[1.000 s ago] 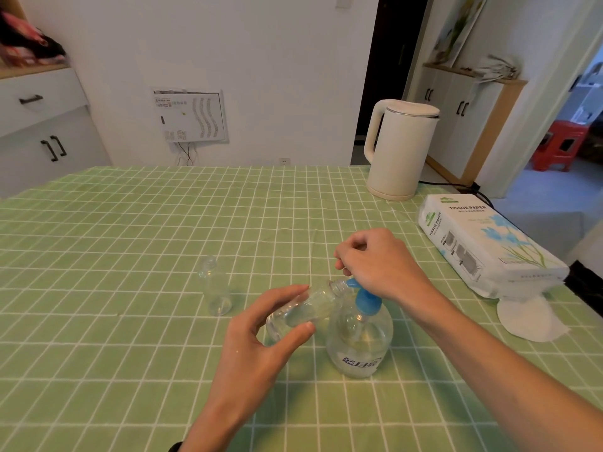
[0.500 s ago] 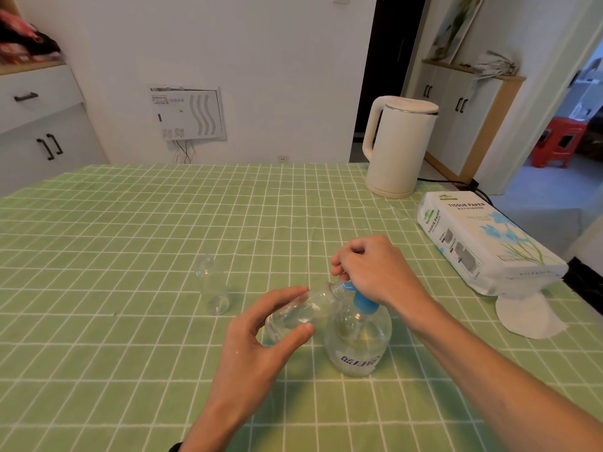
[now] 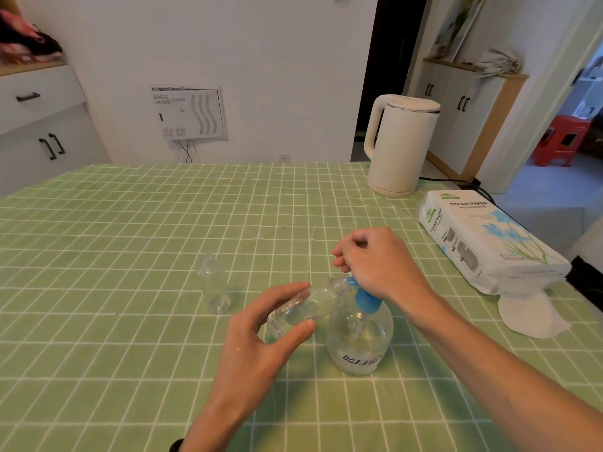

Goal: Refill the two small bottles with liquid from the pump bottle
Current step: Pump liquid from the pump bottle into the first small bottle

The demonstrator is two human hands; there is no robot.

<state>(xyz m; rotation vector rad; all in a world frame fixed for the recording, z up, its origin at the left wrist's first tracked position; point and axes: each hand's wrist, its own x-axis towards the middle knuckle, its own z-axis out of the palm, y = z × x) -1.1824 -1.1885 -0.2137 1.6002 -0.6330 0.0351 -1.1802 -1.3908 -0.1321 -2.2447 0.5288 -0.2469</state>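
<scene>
A round clear pump bottle (image 3: 359, 340) with a blue pump head stands on the green checked tablecloth (image 3: 130, 239). My right hand (image 3: 375, 262) lies curled over the top of the blue pump. My left hand (image 3: 261, 331) holds a small clear bottle (image 3: 303, 308) between thumb and fingers, tilted, its mouth right at the pump's spout. A second small clear bottle (image 3: 215, 288) stands upright, uncapped, to the left, apart from both hands.
A white electric kettle (image 3: 398, 145) stands at the table's far right with its cord trailing off. A pack of tissue paper (image 3: 486, 243) lies along the right edge, one loose tissue (image 3: 532, 314) beside it. White cabinets stand left and behind.
Both hands and the bottles keep nearly the same positions. My right hand has sunk slightly on the pump head.
</scene>
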